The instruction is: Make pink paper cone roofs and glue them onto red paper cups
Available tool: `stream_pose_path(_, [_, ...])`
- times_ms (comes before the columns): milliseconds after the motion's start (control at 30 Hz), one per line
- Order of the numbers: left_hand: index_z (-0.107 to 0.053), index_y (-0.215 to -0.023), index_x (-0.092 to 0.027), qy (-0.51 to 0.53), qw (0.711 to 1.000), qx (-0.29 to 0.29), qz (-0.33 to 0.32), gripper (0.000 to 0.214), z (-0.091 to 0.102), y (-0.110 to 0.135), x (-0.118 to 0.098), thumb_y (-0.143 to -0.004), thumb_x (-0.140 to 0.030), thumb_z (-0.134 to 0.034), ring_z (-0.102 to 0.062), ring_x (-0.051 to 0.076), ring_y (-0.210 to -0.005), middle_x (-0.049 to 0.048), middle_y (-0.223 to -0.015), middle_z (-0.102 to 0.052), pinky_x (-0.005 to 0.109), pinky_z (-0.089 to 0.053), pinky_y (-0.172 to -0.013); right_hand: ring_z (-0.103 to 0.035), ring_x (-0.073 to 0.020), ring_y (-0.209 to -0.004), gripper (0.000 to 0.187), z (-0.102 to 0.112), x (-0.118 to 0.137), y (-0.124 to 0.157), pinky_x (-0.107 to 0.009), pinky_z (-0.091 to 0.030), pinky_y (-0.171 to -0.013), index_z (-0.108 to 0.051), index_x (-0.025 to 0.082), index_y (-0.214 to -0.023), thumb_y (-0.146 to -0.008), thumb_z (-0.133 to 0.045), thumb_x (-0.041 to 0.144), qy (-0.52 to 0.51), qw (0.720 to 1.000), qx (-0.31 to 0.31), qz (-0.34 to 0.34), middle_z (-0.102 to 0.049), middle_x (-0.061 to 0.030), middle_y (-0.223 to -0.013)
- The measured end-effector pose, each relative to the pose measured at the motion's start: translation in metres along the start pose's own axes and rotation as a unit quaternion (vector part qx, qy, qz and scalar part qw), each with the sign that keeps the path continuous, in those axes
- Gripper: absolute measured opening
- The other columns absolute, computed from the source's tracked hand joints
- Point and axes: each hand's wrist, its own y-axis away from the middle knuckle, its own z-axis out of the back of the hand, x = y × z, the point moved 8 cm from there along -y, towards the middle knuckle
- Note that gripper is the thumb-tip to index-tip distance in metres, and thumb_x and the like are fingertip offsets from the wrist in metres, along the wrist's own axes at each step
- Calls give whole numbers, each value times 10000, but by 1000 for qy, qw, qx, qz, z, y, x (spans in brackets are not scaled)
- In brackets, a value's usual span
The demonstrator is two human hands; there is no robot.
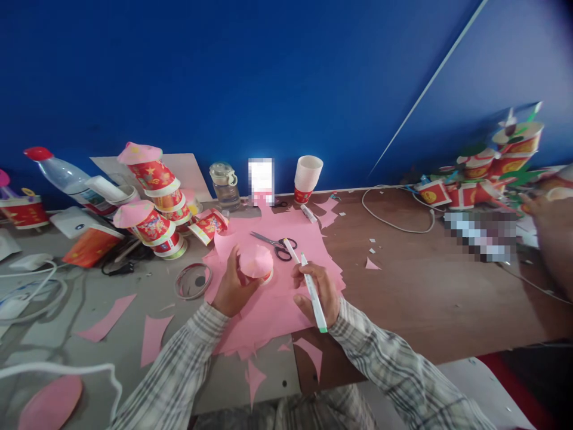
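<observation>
My left hand (233, 286) is wrapped round the side of a small paper cup topped with a pink paper cone (256, 260); most of the cup is hidden under it. In my right hand (329, 291) is a white marker (315, 295) with a green end, slanting with its other tip up and to the left. Both hands are over a stack of pink paper sheets (273, 319). Just beyond them lie dark-handled scissors (267, 241) and a second white pen-like stick (290, 249), partly behind my right fingers.
Left stand stacked red paper cups with pink cone tops (154, 230), a tipped cup (209, 226), a tape roll (193, 282) and a bottle (67, 176). A glass jar (225, 188) and tall cup (308, 176) stand at the wall. Another person's hand (553, 218) is right.
</observation>
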Motion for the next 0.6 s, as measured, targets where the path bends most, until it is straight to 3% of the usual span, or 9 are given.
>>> stream_pose_path(100, [-157, -1269, -206, 17, 999, 39, -2, 890, -6, 2, -1, -541, -259, -666, -313, 302, -1226, 148, -1328, -316, 494, -349, -977, -649, -162, -656, 549, -4, 13, -1, -392, -599, -638, -468, 292, -1311, -803, -674, 318, 10, 998, 14, 65, -651, -39, -986])
stream_pose_path(233, [-85, -1289, -207, 45, 993, 100, 29, 915, -14, 5, 1, -570, -263, -648, -344, 293, -1208, 155, -1325, -327, 494, -351, -971, -690, -198, -696, 548, -9, 26, -3, -382, -603, -636, -481, 273, -1290, -781, -681, 304, 36, 992, 37, 115, -683, -38, -930])
stream_pose_path(367, [-43, -1298, -221, 74, 988, 126, 49, 922, -16, 7, 1, -591, -253, -633, -353, 294, -1202, 144, -1313, -353, 496, -358, -965, -765, -290, -909, 540, -16, 39, -3, -395, -618, -654, -486, 245, -1272, -783, -686, 354, 92, 980, 58, 166, -733, -104, -1018])
stream_pose_path(500, [-48, -1300, -224, 90, 985, 142, 50, 896, -17, 8, -2, -618, -297, -624, -337, 289, -1215, 137, -1301, -375, 476, -360, -974, -772, -296, -992, 562, -25, 42, -2, -404, -629, -658, -462, 267, -1315, -820, -692, 402, 120, 973, 96, 172, -721, -187, -1249])
stream_pose_path(600, [-38, -1301, -234, 95, 984, 147, 41, 899, -18, 9, -3, -626, -326, -625, -353, 285, -1206, 130, -1304, -378, 482, -343, -986, -778, -281, -977, 518, -29, 39, -2, -427, -642, -691, -478, 302, -1315, -855, -670, 442, 134, 973, 115, 149, -706, -182, -1319])
